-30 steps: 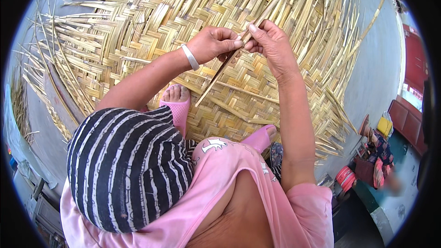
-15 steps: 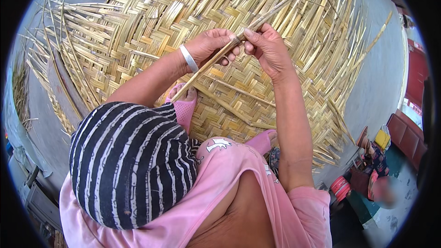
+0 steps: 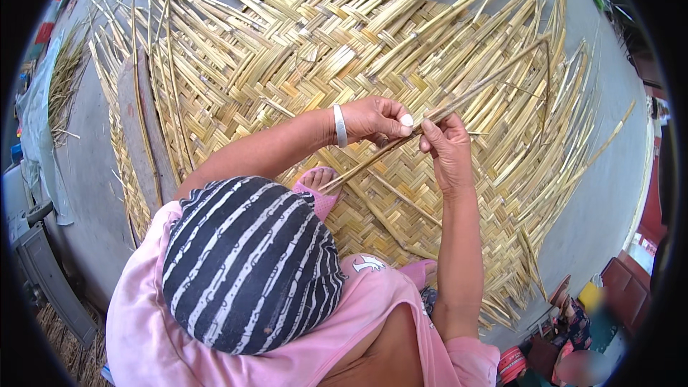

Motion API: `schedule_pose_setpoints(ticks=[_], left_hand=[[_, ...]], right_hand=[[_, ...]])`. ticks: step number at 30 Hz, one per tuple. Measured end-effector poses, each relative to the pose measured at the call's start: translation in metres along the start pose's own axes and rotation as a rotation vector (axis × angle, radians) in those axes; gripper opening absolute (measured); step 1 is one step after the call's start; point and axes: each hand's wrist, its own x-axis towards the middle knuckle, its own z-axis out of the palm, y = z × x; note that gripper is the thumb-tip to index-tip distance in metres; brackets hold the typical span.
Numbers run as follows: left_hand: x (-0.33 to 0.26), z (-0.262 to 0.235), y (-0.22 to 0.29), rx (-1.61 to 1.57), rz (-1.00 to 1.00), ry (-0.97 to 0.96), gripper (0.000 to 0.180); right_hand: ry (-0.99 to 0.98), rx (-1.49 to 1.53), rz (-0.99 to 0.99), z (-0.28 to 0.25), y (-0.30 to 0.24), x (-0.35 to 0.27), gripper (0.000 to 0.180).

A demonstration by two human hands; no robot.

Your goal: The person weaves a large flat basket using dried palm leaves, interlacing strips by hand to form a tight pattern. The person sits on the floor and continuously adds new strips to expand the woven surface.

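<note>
A long, thin dry reed strip (image 3: 365, 163) slants across the middle, its near end beside my pink slipper (image 3: 327, 201). Toward its far end it bends sharply and hangs down. My left hand (image 3: 381, 119), with a pale band on the wrist, pinches the strip between thumb and fingers. Close beside it, my right hand (image 3: 451, 149) grips the same strip between thumb and forefinger. Near the slipper the strip looks parted into two strands. Beneath both hands spreads a large woven reed mat (image 3: 272, 129) with long loose ends around its edges.
A flat wooden board (image 3: 133, 111) and several loose reeds lie over the mat's left side. Farther left are a reed bundle (image 3: 66, 86) and a pale plastic sheet (image 3: 39, 129). At lower right, a person (image 3: 573, 326) sits near a dark red seat (image 3: 622, 294).
The view has shifted, so the mat, hands and strip appear lower and farther right. Both hands still pinch the strip. Its near end now shows as two strands.
</note>
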Motion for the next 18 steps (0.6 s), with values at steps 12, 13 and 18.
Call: schedule_pose_setpoints(ticks=[12, 13, 18], left_hand=[[-0.003, -0.002, -0.014, 0.614, 0.17, 0.405, 0.016], [-0.005, -0.007, -0.012, 0.578, 0.124, 0.385, 0.021], [-0.015, -0.027, -0.016, 0.745, -0.148, 0.229, 0.018]], right_hand=[[0.069, -0.212, 0.12, 0.008, 0.023, 0.011, 0.016], [0.084, -0.214, 0.119, 0.01, 0.026, 0.013, 0.017], [0.169, -0.143, 0.14, 0.009, 0.036, 0.02, 0.014]])
